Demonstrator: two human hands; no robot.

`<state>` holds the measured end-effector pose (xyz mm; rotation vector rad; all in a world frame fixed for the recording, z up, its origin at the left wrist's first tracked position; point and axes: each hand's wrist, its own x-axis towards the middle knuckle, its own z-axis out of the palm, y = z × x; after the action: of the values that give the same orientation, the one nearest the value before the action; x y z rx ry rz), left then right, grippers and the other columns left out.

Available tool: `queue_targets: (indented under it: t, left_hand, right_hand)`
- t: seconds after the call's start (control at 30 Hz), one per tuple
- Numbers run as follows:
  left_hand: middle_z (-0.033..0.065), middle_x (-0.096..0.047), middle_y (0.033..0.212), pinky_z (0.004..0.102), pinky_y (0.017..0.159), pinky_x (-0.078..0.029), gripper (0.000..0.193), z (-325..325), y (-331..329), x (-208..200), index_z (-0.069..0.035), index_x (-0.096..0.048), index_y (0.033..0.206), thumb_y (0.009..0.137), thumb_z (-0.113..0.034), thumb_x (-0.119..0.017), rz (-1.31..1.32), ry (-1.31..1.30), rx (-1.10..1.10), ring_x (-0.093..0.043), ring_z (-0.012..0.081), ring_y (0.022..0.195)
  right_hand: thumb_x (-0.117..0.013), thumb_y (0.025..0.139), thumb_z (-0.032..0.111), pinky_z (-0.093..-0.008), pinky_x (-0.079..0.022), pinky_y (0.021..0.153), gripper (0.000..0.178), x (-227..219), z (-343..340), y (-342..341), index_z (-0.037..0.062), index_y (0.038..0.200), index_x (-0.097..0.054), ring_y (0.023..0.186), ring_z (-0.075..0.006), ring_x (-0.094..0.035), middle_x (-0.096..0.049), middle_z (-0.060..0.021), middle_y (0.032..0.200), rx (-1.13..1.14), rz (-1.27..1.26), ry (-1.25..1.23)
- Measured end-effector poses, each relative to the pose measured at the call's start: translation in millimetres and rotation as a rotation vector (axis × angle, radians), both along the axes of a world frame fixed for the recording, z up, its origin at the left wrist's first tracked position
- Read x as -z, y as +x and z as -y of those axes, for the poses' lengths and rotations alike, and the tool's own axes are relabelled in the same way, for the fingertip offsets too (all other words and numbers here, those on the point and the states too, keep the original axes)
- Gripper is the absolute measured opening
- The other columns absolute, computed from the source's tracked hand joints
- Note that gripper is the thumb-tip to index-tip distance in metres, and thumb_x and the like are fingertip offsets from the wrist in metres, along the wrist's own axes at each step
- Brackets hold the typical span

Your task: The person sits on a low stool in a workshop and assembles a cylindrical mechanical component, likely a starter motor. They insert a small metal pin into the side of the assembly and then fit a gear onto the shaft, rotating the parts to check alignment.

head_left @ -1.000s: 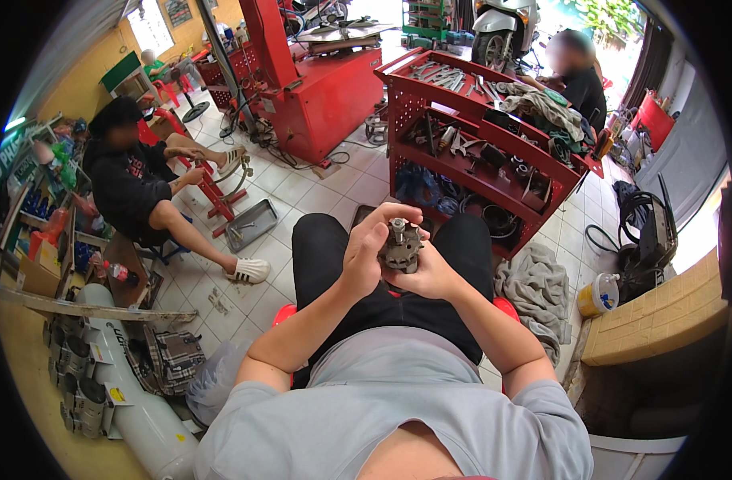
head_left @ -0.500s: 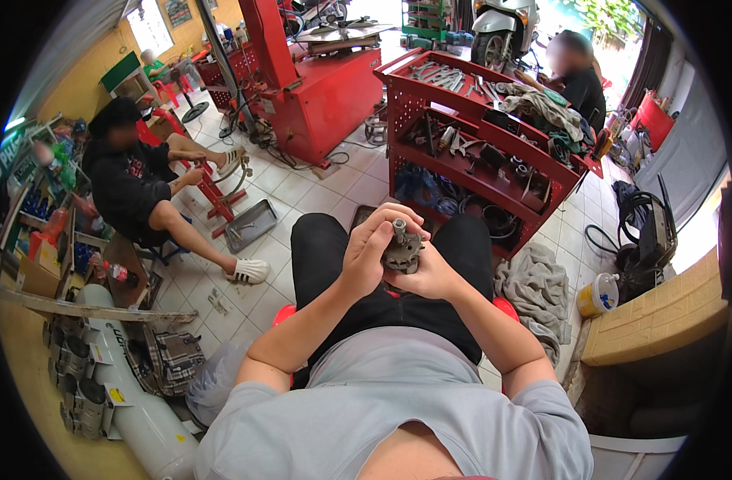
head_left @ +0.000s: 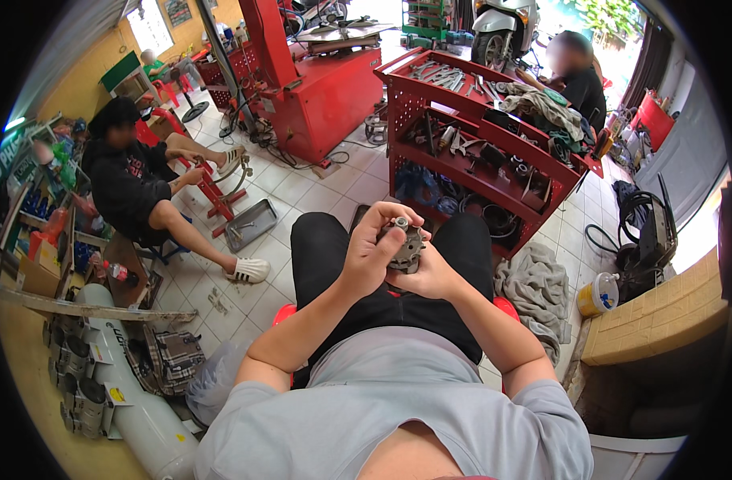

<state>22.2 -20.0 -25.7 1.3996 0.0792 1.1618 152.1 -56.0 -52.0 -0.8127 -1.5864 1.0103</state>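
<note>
Between my knees I hold a dark grey, round metal part (head_left: 409, 253) with a notched rim and a short, lighter stub (head_left: 401, 223) standing up from its top. My left hand (head_left: 371, 250) is closed around the left and far side, its thumb lying across the part's upper face. From below and the right, my right hand (head_left: 432, 274) grips the same part; most of its fingers are hidden beneath it. The part's underside is covered by my hands.
Ahead on the right stands a red tool cart (head_left: 470, 164) with spanners and rags. A person (head_left: 134, 176) sits at the left near a metal tray (head_left: 252, 225); another person (head_left: 582, 80) is beyond the cart. Grey cloth (head_left: 532, 292) and a yellow-white bucket (head_left: 598, 295) lie right.
My left thumb has moved right, from beside the stub onto the part's face. The metal part has tilted slightly, and its stub looks shorter. Both hands keep their hold.
</note>
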Motion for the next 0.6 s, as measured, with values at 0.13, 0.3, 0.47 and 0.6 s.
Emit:
queue_targets:
  t: [0.13, 0.3, 0.47, 0.6]
  left_hand:
    - [0.0113, -0.054, 0.105, 0.0314, 0.084, -0.049, 0.032, 0.9, -1.3, 2.9, 0.002, -0.051, 0.107, 0.098, -0.027, -0.043, -0.015, 0.027, -0.064, -0.061, 0.0191, 0.093]
    - [0.0113, -0.054, 0.105, 0.0307, 0.085, -0.049, 0.03, -2.6, -4.7, -0.5, 0.001, -0.046, 0.112, 0.095, -0.023, -0.051, 0.033, -0.092, 0.097, -0.061, 0.0185, 0.094]
    - [0.0116, -0.054, 0.104, 0.0317, 0.084, -0.049, 0.034, 0.5, -0.6, 3.0, 0.002, -0.052, 0.106, 0.097, -0.03, -0.044, -0.007, 0.008, -0.041, -0.061, 0.0193, 0.093]
    - [0.0113, -0.054, 0.102, 0.0315, 0.084, -0.049, 0.025, 1.0, -3.9, -3.7, 0.001, -0.051, 0.103, 0.096, -0.023, -0.048, 0.016, -0.082, 0.045, -0.061, 0.0185, 0.091]
  right_hand:
    - [-0.067, 0.07, 0.011, -0.0245, -0.043, 0.052, 0.022, -8.7, 2.3, -0.8, 0.0017, 0.087, -0.056, 0.059, -0.0085, -0.054, -0.058, -0.0019, 0.072, -0.035, 0.019, -0.077]
    - [-0.067, 0.07, 0.011, -0.0245, -0.043, 0.052, 0.022, -4.9, 0.7, 4.0, 0.002, 0.085, -0.055, 0.06, -0.0086, -0.054, -0.056, -0.0009, 0.069, -0.051, 0.082, -0.17]
    - [-0.066, 0.07, 0.011, -0.0249, -0.044, 0.054, 0.02, -7.4, 2.5, 1.1, 0.0022, 0.084, -0.055, 0.061, -0.0091, -0.054, -0.056, -0.0005, 0.068, -0.044, 0.06, -0.142]
    - [-0.066, 0.07, 0.01, -0.0256, -0.046, 0.059, 0.021, -10.4, 4.4, -2.6, 0.0018, 0.087, -0.056, 0.066, -0.0102, -0.056, -0.057, -0.0018, 0.072, -0.023, 0.001, -0.081]
